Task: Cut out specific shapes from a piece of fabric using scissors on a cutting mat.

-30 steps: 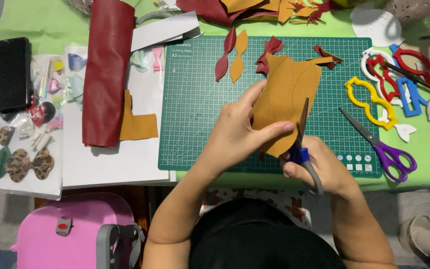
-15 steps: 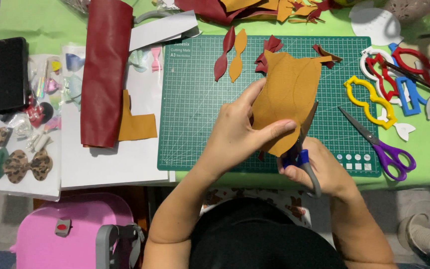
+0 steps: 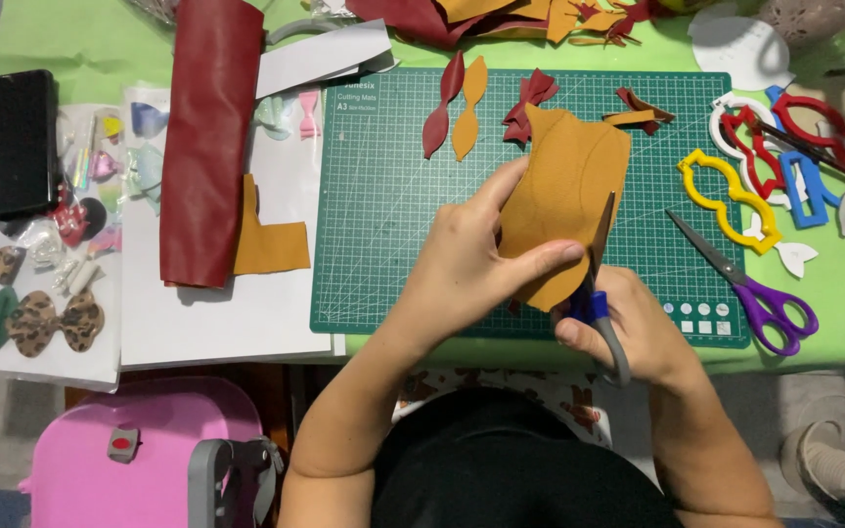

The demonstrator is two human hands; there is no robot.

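head view, looking down over a dark-clothed torso at the bottom centre of the frame. lower left: a pink case [image 3: 149, 450] with a grey handle. just above the torso, right of centre, the right hand [image 3: 638, 332] is closed around the blue-and-grey handles of a pair of scissors [image 3: 594, 284]; the blade rises along the right edge of a mustard leather piece [image 3: 564, 210], though whether the blades are parted cannot be told. left of it, the left hand [image 3: 462, 264] pinches that piece, thumb across its lower front and fingers behind, holding it upright above the lower right part of a green cutting mat [image 3: 383, 215] that lies on the green tabletop [image 3: 833, 342]. lower right of the mat: purple-handled scissors [image 3: 750, 288], lying apart from both hands. right edge: yellow, red, blue and white plastic templates [image 3: 731, 200]. left of the mat: a white sheet carrying a mustard offcut [image 3: 266, 240] and a dark red leather roll [image 3: 202, 137], the two touching. far left: small bows [image 3: 36, 323] in leopard print and green, and a black rectangular object [image 3: 17, 142] above them. upper part of the mat: narrow red and mustard cut shapes [image 3: 457, 117] side by side. top edge of the frame: a heap of red and mustard scraps [image 3: 501, 15].
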